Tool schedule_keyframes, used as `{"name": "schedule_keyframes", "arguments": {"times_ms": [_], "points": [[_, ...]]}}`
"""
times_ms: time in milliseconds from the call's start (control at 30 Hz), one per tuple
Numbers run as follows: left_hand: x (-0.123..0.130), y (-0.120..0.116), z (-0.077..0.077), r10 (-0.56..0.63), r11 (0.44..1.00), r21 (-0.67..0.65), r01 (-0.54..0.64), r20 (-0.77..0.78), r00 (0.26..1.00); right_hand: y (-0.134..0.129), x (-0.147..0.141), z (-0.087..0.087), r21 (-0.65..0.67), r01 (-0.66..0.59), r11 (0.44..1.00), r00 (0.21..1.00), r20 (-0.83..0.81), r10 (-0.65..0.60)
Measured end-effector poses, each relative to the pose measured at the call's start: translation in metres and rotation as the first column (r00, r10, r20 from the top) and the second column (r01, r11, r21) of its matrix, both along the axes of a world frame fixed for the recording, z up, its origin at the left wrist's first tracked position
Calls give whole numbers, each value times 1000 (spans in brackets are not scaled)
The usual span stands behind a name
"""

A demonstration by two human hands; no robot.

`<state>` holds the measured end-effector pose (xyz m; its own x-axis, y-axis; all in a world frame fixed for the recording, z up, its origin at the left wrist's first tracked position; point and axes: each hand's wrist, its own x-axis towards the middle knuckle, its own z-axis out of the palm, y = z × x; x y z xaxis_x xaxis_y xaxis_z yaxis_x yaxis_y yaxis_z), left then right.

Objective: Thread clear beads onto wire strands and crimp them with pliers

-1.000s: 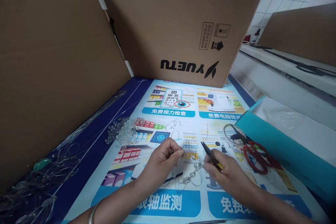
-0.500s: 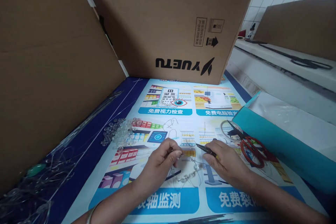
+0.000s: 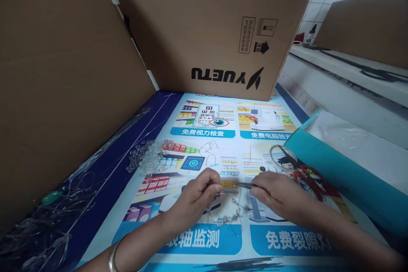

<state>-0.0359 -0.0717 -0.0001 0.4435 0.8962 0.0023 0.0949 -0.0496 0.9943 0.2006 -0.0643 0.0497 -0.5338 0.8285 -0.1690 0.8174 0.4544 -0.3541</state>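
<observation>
My left hand (image 3: 204, 193) is pinched closed on one end of a wire strand with clear beads (image 3: 228, 220), which hangs in a loop over the printed mat (image 3: 191, 238). My right hand (image 3: 274, 191) is wrapped round dark pliers (image 3: 245, 185), whose tips point left toward my left hand. The handles are mostly hidden in my palm. A pile of loose clear beads (image 3: 148, 157) lies beyond my left hand, with a few pinkish ones at its right edge.
Red-handled scissors (image 3: 310, 178) lie over a round roll beside a teal box (image 3: 344, 157) at right. Cardboard panels (image 3: 216, 29) stand behind and left. Tangled clear strands (image 3: 63, 204) lie at left, dark wire pieces (image 3: 245, 264) at the front edge.
The pliers have turned level and moved slightly left, closer to my left hand. The beaded loop hangs more open and rounder. The whole view has shifted slightly.
</observation>
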Motion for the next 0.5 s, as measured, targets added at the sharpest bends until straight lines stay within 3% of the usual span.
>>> {"name": "schedule_keyframes", "arguments": {"times_ms": [67, 167, 333, 500], "points": [[0, 0, 0, -3, 1000, 7, 3, -8, 1000, -3, 1, 8, 50, 56, 997, 998, -23, -55], [0, 0, 0, 1, 999, 35, 0, -35, 999, -11, -1, 16, 37, -19, 999, 1000, -6, 20], [-1, -2, 4, 7, 991, 135, 10, -126, 992, -19, -12, 9, 91, -67, 994, 988, 146, 53], [-1, -3, 9, -15, 980, 191, 48, -172, 985, -18, -13, 4, 117, -65, 991, 986, 158, 46]]}}
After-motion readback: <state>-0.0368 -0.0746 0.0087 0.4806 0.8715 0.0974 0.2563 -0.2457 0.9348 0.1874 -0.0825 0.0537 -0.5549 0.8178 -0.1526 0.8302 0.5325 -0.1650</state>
